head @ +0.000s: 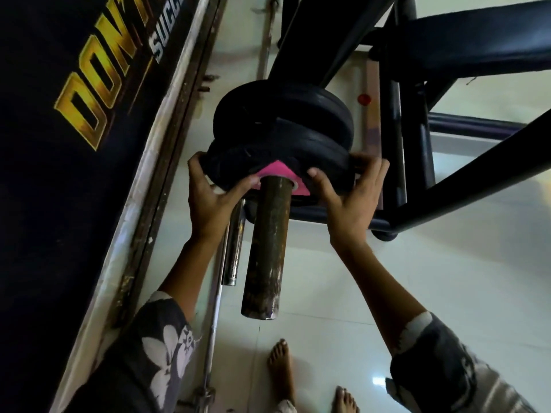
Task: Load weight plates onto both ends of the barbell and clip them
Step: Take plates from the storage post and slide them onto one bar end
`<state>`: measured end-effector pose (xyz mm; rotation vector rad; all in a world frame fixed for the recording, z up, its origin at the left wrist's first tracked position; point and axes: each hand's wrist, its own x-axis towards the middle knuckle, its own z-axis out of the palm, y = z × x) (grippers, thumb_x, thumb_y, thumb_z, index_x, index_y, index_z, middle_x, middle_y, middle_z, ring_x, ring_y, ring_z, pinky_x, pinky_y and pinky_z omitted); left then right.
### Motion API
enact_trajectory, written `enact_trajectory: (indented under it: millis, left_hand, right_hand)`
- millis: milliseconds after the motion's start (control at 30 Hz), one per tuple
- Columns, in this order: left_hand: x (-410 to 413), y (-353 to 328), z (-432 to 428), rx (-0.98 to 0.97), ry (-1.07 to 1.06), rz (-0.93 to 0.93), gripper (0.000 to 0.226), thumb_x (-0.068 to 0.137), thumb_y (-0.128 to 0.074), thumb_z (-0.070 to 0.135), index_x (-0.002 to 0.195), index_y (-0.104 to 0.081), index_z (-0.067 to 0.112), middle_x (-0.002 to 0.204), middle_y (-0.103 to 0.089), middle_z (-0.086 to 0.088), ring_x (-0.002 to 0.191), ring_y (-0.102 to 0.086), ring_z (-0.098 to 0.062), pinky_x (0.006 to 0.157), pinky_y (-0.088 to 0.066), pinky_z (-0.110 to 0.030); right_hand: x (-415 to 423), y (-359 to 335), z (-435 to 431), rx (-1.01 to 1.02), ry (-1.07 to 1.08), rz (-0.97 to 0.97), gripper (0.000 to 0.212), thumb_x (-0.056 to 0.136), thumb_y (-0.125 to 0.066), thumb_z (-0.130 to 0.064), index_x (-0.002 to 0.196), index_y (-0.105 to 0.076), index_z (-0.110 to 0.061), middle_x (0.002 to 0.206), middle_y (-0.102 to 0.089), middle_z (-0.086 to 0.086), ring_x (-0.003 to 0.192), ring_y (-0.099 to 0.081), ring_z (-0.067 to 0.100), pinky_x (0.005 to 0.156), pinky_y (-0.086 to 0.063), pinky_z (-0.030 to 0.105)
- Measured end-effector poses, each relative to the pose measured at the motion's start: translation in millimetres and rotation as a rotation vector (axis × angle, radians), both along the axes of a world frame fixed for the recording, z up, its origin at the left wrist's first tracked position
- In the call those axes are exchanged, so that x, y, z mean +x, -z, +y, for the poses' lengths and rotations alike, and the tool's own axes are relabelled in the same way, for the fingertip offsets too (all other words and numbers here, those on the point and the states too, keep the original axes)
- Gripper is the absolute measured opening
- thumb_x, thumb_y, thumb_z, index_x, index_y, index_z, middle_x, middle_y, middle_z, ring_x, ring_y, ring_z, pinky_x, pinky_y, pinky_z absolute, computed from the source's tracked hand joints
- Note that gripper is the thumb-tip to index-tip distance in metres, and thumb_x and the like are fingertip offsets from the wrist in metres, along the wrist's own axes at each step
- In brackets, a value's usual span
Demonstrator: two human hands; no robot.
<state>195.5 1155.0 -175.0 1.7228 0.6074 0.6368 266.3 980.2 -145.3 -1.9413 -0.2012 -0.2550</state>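
The barbell sleeve, a thick rusty-brown tube, points toward me in the middle of the view. Several black weight plates sit on it. The nearest plate has a pink label around its hole. My left hand grips this plate's left rim, thumb on the face. My right hand grips its right rim, thumb near the pink label. A farther plate sits behind it on the same sleeve. No clip is in view.
A black banner with yellow lettering stands along the left. A dark bench frame and its padded seat fill the upper right. Thinner steel bars lie on the white tiled floor beside the sleeve. My bare feet show at the bottom.
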Motion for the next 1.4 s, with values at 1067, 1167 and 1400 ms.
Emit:
enact_trajectory:
  millis: [1067, 1167, 1400]
  left_hand:
    - [-303, -93, -187, 0.081, -0.039, 0.006, 0.052, 0.047, -0.079, 0.063, 0.061, -0.061, 0.016, 0.059, -0.062, 0.027, 0.055, -0.054, 0.007, 0.053, -0.045, -0.013]
    - [-324, -138, -237, 0.119, -0.04, -0.027, 0.034, 0.047, -0.081, 0.044, 0.06, -0.061, 0.02, 0.061, -0.063, 0.029, 0.056, -0.057, 0.007, 0.055, -0.046, -0.012]
    - [-346, -223, -325, 0.193, 0.039, -0.129, 0.061, 0.054, -0.074, 0.066, 0.078, -0.067, 0.011, 0.071, -0.065, 0.003, 0.064, -0.063, 0.003, 0.058, -0.047, -0.012]
  right_hand:
    - [-271, -63, -196, 0.362, -0.389, 0.44, 0.026, 0.044, -0.08, -0.037, 0.06, -0.064, -0.025, 0.057, -0.067, -0.013, 0.059, -0.06, 0.003, 0.056, -0.049, 0.02]
    - [-291, -111, -244, 0.371, -0.383, 0.386, 0.026, 0.046, -0.079, -0.035, 0.063, -0.064, -0.022, 0.058, -0.067, -0.015, 0.059, -0.059, -0.001, 0.057, -0.048, 0.016]
    - [-329, -199, -337, 0.39, -0.239, 0.251, 0.03, 0.045, -0.077, -0.035, 0.06, -0.061, -0.015, 0.051, -0.062, -0.016, 0.052, -0.054, -0.003, 0.052, -0.043, 0.013]
